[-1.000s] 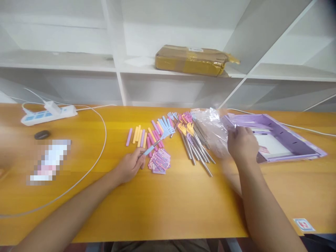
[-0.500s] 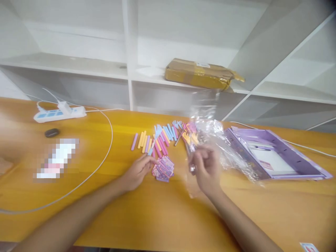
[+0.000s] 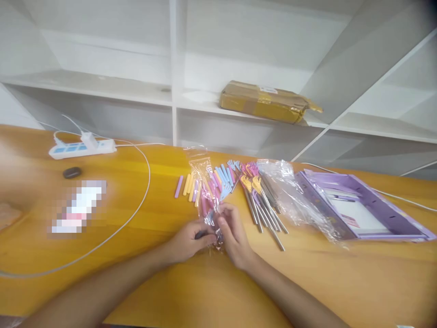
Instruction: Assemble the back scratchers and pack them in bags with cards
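My left hand (image 3: 191,240) is closed low on a blue hand-shaped back scratcher (image 3: 225,190), its grip mostly hidden by my fingers. My right hand (image 3: 236,239) meets it from the right, its fingers pinching the lower end of a clear plastic bag (image 3: 200,167). The bag stretches away over a row of coloured grip sleeves (image 3: 187,184) in purple, yellow, pink and blue. Whether the scratcher is inside the bag or beside it, I cannot tell. To the right lie several back scratchers (image 3: 264,212) with metal rods and coloured heads. The small cards are now hidden.
More clear bags (image 3: 290,196) lie beside a purple open box (image 3: 392,234) on the right. On the left are a white power strip (image 3: 82,148), a cable, a small black object (image 3: 72,172) and a blurred-out item (image 3: 80,205). A taped carton (image 3: 264,102) sits on the shelf.
My right hand has brought the clear bag leftward to my left hand, uncovering the rods of the back scratchers. The blue scratcher has shifted right, and both hands now meet over the cards.
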Demonstrator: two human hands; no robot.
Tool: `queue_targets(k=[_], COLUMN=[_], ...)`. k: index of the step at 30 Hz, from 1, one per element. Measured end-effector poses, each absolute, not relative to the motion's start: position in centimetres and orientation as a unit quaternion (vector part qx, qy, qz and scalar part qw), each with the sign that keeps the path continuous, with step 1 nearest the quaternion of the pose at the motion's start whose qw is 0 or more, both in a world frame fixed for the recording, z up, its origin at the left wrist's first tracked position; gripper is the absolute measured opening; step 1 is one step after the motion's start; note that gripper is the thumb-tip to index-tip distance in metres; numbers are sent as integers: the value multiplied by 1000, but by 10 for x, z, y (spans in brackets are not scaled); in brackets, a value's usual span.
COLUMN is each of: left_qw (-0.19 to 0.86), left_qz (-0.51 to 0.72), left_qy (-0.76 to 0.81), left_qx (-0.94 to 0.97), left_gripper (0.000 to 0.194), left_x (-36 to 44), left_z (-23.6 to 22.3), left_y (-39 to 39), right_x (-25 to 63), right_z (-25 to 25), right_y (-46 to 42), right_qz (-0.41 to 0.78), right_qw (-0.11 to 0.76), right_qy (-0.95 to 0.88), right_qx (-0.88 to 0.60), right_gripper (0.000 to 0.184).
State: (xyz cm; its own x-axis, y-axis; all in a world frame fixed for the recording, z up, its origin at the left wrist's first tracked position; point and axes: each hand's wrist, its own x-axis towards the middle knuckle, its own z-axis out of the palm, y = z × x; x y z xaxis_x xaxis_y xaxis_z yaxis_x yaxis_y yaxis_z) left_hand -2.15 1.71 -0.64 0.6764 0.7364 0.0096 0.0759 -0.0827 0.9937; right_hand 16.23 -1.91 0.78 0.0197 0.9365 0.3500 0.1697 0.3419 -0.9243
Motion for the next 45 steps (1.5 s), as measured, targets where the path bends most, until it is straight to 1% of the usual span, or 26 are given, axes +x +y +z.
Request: queue_targets(k=[4, 7, 10, 12, 15, 16, 17, 18, 20, 23, 26, 28, 32, 37, 42, 45], left_qw=[588, 605, 607, 612, 627, 627, 623, 615, 596, 575, 562, 556, 585, 614, 615, 619], left_qz=[273, 257, 243, 247, 299, 320, 340, 358, 387, 426, 456, 478, 505, 506, 488, 477], left_qy=[301, 258, 237, 254, 302, 318, 333, 348, 371, 383, 386, 387, 360, 369, 385, 389], left_qx=[700, 708, 719, 707, 653, 635, 621, 611, 598, 585, 572, 558, 523, 480, 485, 488], left_gripper=[49, 54, 54, 54, 58, 58, 58, 58, 56, 53, 49, 44, 38, 40, 41, 45], left_x=[-26, -26, -24, -24, -25, -26, -27, -28, -30, -31, -32, -32, -32, -30, -29, -28], left_z=[-1, -1, -5, -8, -10, -9, -8, -6, -1, 4, 4, 1, -7, -18, -23, -23], left_y=[18, 17, 18, 21, 27, 29, 31, 33, 35, 35, 36, 38, 42, 43, 41, 42], right_x=[168, 163, 160, 166, 185, 193, 201, 207, 218, 223, 222, 220, 217, 218, 219, 220], right_z=[2, -5, -6, -1, 14, 19, 23, 25, 25, 19, 15, 14, 15, 20, 21, 21], right_y=[-21, -18, -11, -6, 0, -1, -3, -7, -18, -33, -37, -36, -35, -36, -36, -35], right_qz=[427, 494, 512, 495, 393, 362, 350, 355, 375, 325, 288, 288, 271, 261, 250, 247], right_qw=[578, 542, 527, 574, 692, 714, 715, 691, 590, 439, 340, 298, 275, 270, 258, 257], right_qy=[-518, -504, -512, -477, -423, -422, -435, -464, -556, -690, -764, -783, -786, -783, -788, -788], right_qx=[-465, -457, -446, -446, -432, -424, -422, -427, -450, -474, -467, -464, -482, -496, -499, -502], right_gripper=[34, 40, 42, 43, 41, 41, 41, 39, 39, 41, 41, 37, 37, 41, 41, 41])
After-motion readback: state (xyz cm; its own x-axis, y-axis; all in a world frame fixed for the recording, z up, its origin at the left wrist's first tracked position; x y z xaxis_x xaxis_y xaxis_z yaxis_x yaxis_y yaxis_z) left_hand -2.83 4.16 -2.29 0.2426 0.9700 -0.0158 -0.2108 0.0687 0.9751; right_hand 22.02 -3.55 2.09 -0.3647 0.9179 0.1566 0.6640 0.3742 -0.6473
